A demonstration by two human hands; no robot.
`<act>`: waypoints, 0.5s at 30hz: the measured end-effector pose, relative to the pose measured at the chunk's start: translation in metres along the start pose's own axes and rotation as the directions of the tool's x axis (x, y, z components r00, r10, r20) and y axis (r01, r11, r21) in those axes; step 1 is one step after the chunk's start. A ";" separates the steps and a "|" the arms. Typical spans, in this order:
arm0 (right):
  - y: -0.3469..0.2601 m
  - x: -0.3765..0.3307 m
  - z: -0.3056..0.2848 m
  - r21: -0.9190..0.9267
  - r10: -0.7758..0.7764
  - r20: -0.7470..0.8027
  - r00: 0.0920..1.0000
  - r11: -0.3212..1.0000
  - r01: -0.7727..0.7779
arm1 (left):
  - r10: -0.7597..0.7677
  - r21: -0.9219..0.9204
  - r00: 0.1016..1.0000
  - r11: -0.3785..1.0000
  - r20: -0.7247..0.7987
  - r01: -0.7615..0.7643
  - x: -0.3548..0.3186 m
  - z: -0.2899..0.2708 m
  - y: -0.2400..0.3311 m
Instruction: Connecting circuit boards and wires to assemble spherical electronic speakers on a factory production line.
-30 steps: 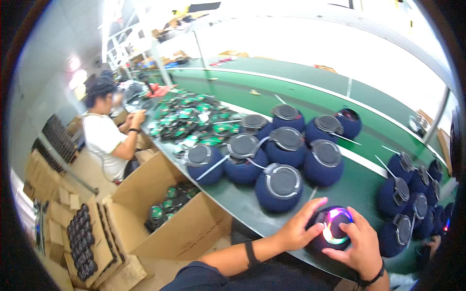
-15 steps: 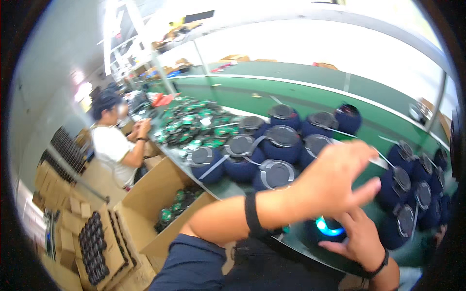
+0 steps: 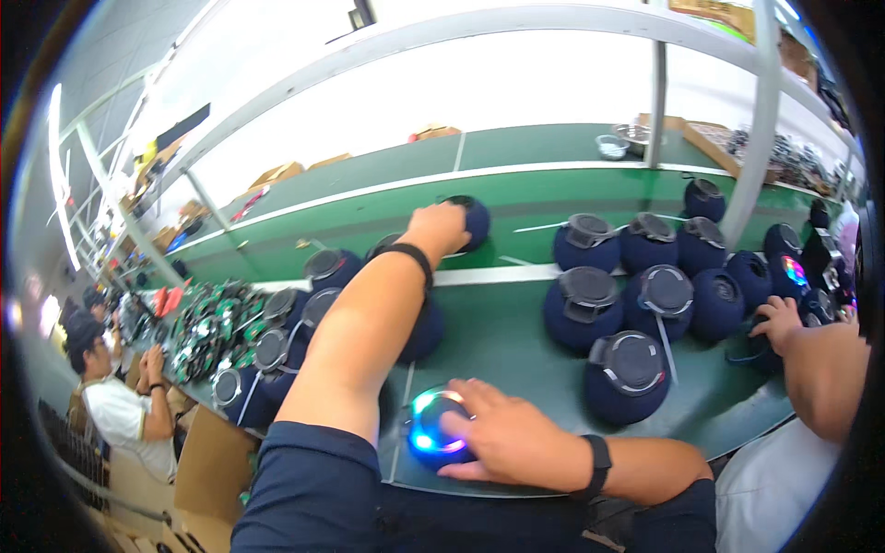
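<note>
My left hand (image 3: pixel 439 230) reaches far forward, its fingers closed round the side of a navy ball-shaped speaker (image 3: pixel 476 224) on the green belt. Part of that speaker is hidden behind the hand. Close to the table's front edge, my right hand (image 3: pixel 516 438) grips another round speaker (image 3: pixel 426 453), thumb low and fingers across its top. A ring of cyan, blue and pink light glows round that top. Several unlit navy speakers with dark round tops and pale strips stand on both sides, among them one (image 3: pixel 627 382) right of my right hand.
A pile of green-and-black parts (image 3: pixel 217 327) lies at the left, above an open cardboard box (image 3: pixel 210 465). One co-worker (image 3: pixel 124 405) sits at the far left. Another co-worker's hand (image 3: pixel 784 323) touches things at the right. A metal post (image 3: pixel 756 120) rises behind the speakers.
My view has swung to the right. My left hand has gone from above the lit speaker out to the speaker on the belt. My right hand stays at the lit one, whose glow now shows several colours.
</note>
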State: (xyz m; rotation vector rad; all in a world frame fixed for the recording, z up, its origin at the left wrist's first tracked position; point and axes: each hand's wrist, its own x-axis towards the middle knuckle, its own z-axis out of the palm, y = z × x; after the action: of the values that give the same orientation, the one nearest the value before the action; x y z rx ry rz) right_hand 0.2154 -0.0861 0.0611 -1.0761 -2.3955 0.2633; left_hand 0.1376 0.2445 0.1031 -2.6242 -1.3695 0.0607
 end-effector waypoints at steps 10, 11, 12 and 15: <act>0.001 -0.002 0.004 0.024 -0.011 -0.021 1.000 1.000 0.011 | 0.009 0.069 0.999 0.998 0.036 -0.012 0.037 0.037 0.004; 0.002 -0.001 0.003 0.002 -0.004 -0.013 1.000 1.000 0.004 | 0.021 0.070 1.000 0.997 0.022 -0.022 0.038 0.036 0.004; 0.003 -0.001 0.003 0.007 -0.004 -0.015 1.000 1.000 0.004 | 0.035 0.064 0.999 0.997 0.010 -0.036 0.036 0.034 0.003; 0.001 0.000 0.004 0.032 -0.005 0.002 1.000 0.999 0.005 | 0.147 0.120 0.988 0.983 -0.039 -0.142 0.024 0.019 0.002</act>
State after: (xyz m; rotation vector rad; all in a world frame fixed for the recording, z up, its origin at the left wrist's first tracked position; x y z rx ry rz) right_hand 0.2140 -0.0849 0.0572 -1.0559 -2.3878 0.3005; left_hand 0.1511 0.2659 0.0854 -2.6051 -1.1234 0.0946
